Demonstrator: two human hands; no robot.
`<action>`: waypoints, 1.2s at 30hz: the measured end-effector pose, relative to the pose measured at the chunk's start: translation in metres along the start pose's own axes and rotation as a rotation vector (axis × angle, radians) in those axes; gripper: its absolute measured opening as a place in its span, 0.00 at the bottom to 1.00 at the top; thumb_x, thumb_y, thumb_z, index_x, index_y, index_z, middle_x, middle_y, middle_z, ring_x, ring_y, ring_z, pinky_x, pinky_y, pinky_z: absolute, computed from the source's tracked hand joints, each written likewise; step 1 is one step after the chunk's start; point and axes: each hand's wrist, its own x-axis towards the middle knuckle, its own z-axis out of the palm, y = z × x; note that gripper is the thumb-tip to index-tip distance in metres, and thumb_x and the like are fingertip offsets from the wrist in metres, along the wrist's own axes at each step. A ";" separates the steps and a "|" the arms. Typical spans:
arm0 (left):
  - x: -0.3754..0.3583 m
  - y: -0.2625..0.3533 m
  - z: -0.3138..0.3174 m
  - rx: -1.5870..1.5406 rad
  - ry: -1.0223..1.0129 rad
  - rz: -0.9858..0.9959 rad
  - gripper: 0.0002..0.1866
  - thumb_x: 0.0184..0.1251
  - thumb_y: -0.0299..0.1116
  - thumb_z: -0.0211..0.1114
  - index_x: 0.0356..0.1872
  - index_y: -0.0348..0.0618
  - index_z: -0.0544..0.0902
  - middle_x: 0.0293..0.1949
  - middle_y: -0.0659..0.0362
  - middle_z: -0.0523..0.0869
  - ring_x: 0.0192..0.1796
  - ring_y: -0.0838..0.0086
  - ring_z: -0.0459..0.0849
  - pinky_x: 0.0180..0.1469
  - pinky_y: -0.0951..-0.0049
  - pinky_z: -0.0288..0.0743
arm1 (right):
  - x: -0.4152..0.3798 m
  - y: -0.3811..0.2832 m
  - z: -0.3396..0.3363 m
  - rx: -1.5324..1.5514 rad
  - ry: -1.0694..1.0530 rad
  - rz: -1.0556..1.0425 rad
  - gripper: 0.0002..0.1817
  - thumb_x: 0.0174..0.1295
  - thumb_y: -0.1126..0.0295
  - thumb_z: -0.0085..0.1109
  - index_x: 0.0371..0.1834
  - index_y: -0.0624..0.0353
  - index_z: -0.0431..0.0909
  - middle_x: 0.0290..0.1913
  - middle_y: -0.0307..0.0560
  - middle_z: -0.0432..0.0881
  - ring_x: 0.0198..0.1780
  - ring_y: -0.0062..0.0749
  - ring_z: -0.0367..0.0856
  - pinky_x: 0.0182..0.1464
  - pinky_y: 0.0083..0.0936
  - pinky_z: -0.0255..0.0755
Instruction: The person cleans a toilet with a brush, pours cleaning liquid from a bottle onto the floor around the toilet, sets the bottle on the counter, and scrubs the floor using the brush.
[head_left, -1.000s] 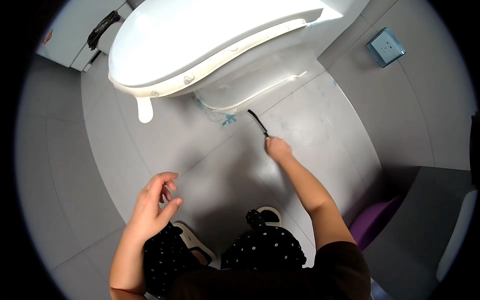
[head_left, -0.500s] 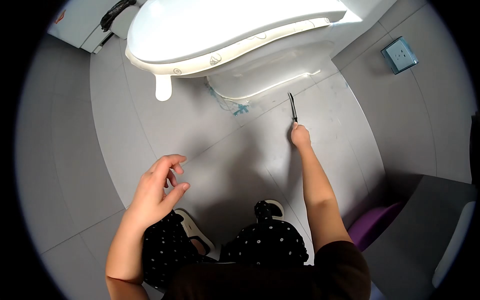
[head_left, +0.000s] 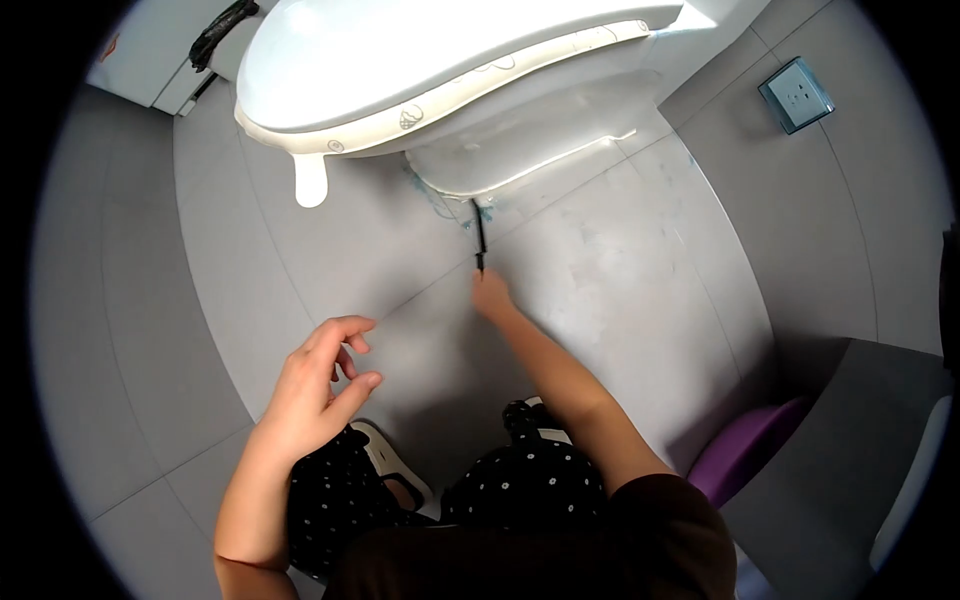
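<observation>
My right hand (head_left: 490, 293) is closed around the black handle of a slim, knife-like tool (head_left: 481, 228). Its far end reaches bluish residue (head_left: 440, 203) on the floor at the base of the toilet (head_left: 540, 135); whether the tip touches is hard to tell. A pale strip of sealant (head_left: 540, 175) runs along that base. My left hand (head_left: 325, 375) hovers over the floor near my left knee, fingers loosely curled and apart, with nothing in it.
A cream seat cover (head_left: 430, 112) with a hanging tab edges the toilet. On the right wall is a boxed socket (head_left: 797, 95). A purple basin (head_left: 740, 450) stands beside a dark grey cabinet (head_left: 840, 440) at lower right. Grey floor tiles (head_left: 620, 270) surround the base.
My right hand has swung left with the knife-like tool, from the bare tile on the right to the bluish residue. My left hand has stayed nearly still.
</observation>
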 end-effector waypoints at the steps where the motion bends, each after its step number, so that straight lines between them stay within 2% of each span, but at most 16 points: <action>1: 0.000 -0.001 0.001 -0.009 0.007 0.005 0.23 0.52 0.20 0.63 0.52 0.39 0.72 0.38 0.59 0.78 0.31 0.77 0.75 0.28 0.79 0.69 | 0.002 0.003 0.000 0.010 0.168 -0.012 0.21 0.71 0.56 0.39 0.33 0.63 0.72 0.29 0.58 0.80 0.33 0.57 0.79 0.35 0.49 0.71; 3: 0.000 -0.001 0.000 -0.017 0.000 -0.011 0.23 0.52 0.20 0.63 0.52 0.39 0.72 0.38 0.59 0.78 0.31 0.77 0.75 0.28 0.79 0.69 | 0.016 0.017 -0.024 0.394 0.126 0.474 0.19 0.71 0.55 0.39 0.29 0.57 0.70 0.19 0.44 0.72 0.17 0.37 0.72 0.18 0.36 0.67; 5: 0.001 -0.001 0.000 -0.024 0.003 -0.029 0.23 0.52 0.20 0.63 0.52 0.38 0.72 0.38 0.59 0.78 0.31 0.77 0.74 0.28 0.79 0.68 | 0.014 0.039 -0.054 0.799 0.311 0.507 0.18 0.72 0.56 0.38 0.27 0.53 0.66 0.14 0.34 0.60 0.10 0.22 0.58 0.09 0.23 0.55; 8: 0.002 0.000 0.001 -0.019 -0.008 -0.010 0.23 0.52 0.20 0.63 0.52 0.38 0.72 0.37 0.59 0.78 0.31 0.77 0.74 0.28 0.79 0.68 | -0.006 0.033 -0.098 0.702 0.398 0.588 0.19 0.72 0.56 0.38 0.28 0.57 0.67 0.12 0.38 0.61 0.09 0.28 0.60 0.10 0.30 0.59; 10: 0.005 -0.001 0.004 -0.020 -0.021 0.016 0.23 0.52 0.19 0.63 0.52 0.39 0.72 0.38 0.59 0.78 0.31 0.77 0.74 0.27 0.79 0.68 | -0.001 0.095 -0.048 0.147 0.285 0.077 0.19 0.72 0.57 0.37 0.31 0.61 0.70 0.16 0.50 0.71 0.17 0.44 0.72 0.22 0.42 0.69; 11: 0.007 0.000 0.005 -0.021 -0.026 0.017 0.23 0.52 0.19 0.63 0.52 0.39 0.72 0.38 0.59 0.78 0.31 0.77 0.74 0.27 0.79 0.68 | -0.015 0.079 -0.045 -0.145 0.177 -0.148 0.19 0.71 0.60 0.36 0.33 0.64 0.71 0.27 0.61 0.77 0.31 0.57 0.78 0.37 0.49 0.71; 13: 0.009 0.002 0.006 -0.018 -0.035 0.016 0.23 0.52 0.19 0.63 0.52 0.39 0.72 0.38 0.59 0.78 0.31 0.77 0.74 0.29 0.79 0.68 | -0.041 0.051 -0.026 -0.225 -0.024 -0.209 0.19 0.71 0.62 0.34 0.33 0.62 0.72 0.33 0.62 0.79 0.38 0.59 0.78 0.41 0.51 0.69; 16: 0.009 0.002 0.006 -0.019 -0.020 -0.002 0.23 0.53 0.24 0.65 0.52 0.42 0.73 0.38 0.58 0.77 0.30 0.74 0.76 0.31 0.76 0.70 | -0.061 0.025 -0.037 -0.287 -0.074 -0.275 0.19 0.72 0.60 0.33 0.34 0.61 0.73 0.34 0.60 0.79 0.37 0.60 0.78 0.41 0.52 0.69; 18: 0.007 0.002 0.004 -0.025 -0.016 -0.014 0.23 0.52 0.21 0.64 0.52 0.40 0.72 0.38 0.58 0.77 0.30 0.76 0.75 0.32 0.77 0.69 | -0.031 0.069 -0.040 -0.238 0.154 -0.338 0.20 0.71 0.59 0.35 0.33 0.63 0.73 0.29 0.61 0.79 0.34 0.60 0.77 0.39 0.50 0.70; 22: 0.003 -0.003 0.004 -0.034 0.012 -0.010 0.23 0.52 0.19 0.63 0.52 0.38 0.72 0.38 0.59 0.77 0.30 0.77 0.74 0.32 0.79 0.69 | -0.001 0.071 -0.110 0.356 0.353 0.426 0.26 0.71 0.57 0.35 0.27 0.68 0.75 0.24 0.64 0.79 0.29 0.56 0.77 0.34 0.45 0.69; 23: 0.004 -0.001 0.005 -0.034 0.007 -0.001 0.23 0.52 0.19 0.63 0.52 0.38 0.72 0.38 0.59 0.77 0.30 0.77 0.74 0.32 0.79 0.69 | -0.003 0.067 -0.111 0.247 0.314 0.422 0.27 0.71 0.56 0.35 0.33 0.69 0.78 0.35 0.67 0.81 0.40 0.64 0.78 0.43 0.49 0.69; 27: 0.008 0.004 0.009 -0.012 -0.001 0.012 0.23 0.52 0.19 0.63 0.52 0.39 0.72 0.37 0.60 0.77 0.30 0.78 0.73 0.29 0.80 0.68 | -0.052 0.051 -0.046 -0.217 -0.040 -0.153 0.22 0.71 0.61 0.33 0.37 0.68 0.75 0.40 0.67 0.79 0.45 0.60 0.77 0.48 0.49 0.69; 30: 0.012 0.009 0.013 -0.004 -0.025 0.006 0.22 0.53 0.22 0.64 0.52 0.40 0.73 0.38 0.59 0.77 0.30 0.76 0.74 0.29 0.78 0.69 | -0.082 0.027 -0.030 -0.093 -0.233 0.016 0.20 0.71 0.63 0.34 0.35 0.67 0.75 0.37 0.65 0.79 0.43 0.61 0.77 0.47 0.49 0.69; 32: 0.011 0.008 0.014 -0.005 -0.039 -0.011 0.22 0.54 0.23 0.65 0.53 0.41 0.73 0.39 0.57 0.77 0.30 0.74 0.75 0.31 0.76 0.70 | -0.067 0.061 -0.035 -0.273 -0.136 -0.237 0.20 0.71 0.62 0.34 0.37 0.65 0.75 0.38 0.64 0.80 0.42 0.57 0.78 0.46 0.47 0.70; 34: 0.009 0.007 0.017 0.002 -0.039 0.000 0.22 0.53 0.21 0.63 0.52 0.40 0.73 0.38 0.60 0.77 0.30 0.78 0.73 0.26 0.80 0.68 | -0.044 0.088 -0.067 -0.256 0.090 -0.150 0.14 0.67 0.67 0.38 0.38 0.63 0.75 0.34 0.60 0.80 0.39 0.55 0.79 0.44 0.48 0.72; 36: 0.008 0.007 0.019 0.010 -0.038 -0.008 0.22 0.53 0.21 0.63 0.52 0.40 0.73 0.38 0.60 0.77 0.30 0.78 0.73 0.27 0.80 0.68 | -0.037 0.078 -0.114 0.147 0.153 0.345 0.10 0.63 0.71 0.42 0.36 0.61 0.75 0.32 0.60 0.80 0.36 0.54 0.80 0.42 0.47 0.73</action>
